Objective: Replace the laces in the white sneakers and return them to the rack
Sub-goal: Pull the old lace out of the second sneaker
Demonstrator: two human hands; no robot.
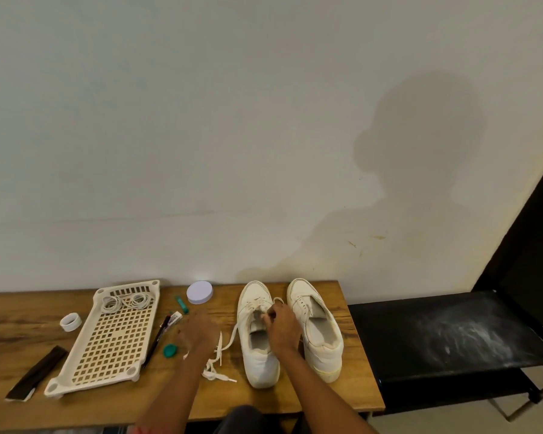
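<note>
Two white sneakers stand side by side on the table point(342, 399), toes to the wall. The right hand point(281, 324) pinches the lace point(229, 339) at the eyelets of the left sneaker point(257, 339). The right sneaker point(318, 327) has no lace. Left of the left sneaker, the left hand point(198, 332) is blurred; I cannot tell its grip. Further left lies the rack point(113, 339) with coiled laces point(126, 302).
</note>
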